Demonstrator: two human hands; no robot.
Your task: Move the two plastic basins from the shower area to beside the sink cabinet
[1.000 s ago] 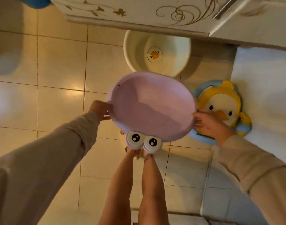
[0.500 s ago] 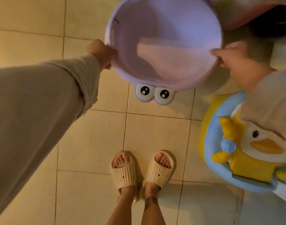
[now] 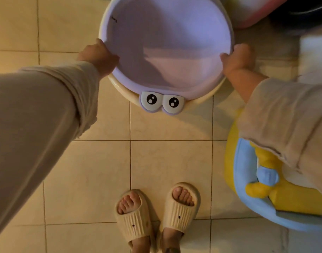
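Observation:
A purple plastic basin (image 3: 167, 42) with two cartoon eyes on its near rim sits nested inside a cream basin (image 3: 120, 86), whose rim shows around its lower edge. My left hand (image 3: 99, 55) grips the purple basin's left rim. On the opposite rim my right hand (image 3: 238, 57) is closed too. Both arms wear beige sleeves. The cream basin's inside is hidden by the purple one.
A blue and yellow duck-shaped child's seat (image 3: 266, 194) lies on the tiled floor at the right, under my right sleeve. A pink container (image 3: 257, 15) and a dark object stand at the top right. My feet in cream slippers (image 3: 156, 216) are below.
The purple basin went from above the cream basin down into it, so the two are now stacked. My view tilted down towards my feet. Both hands kept their hold.

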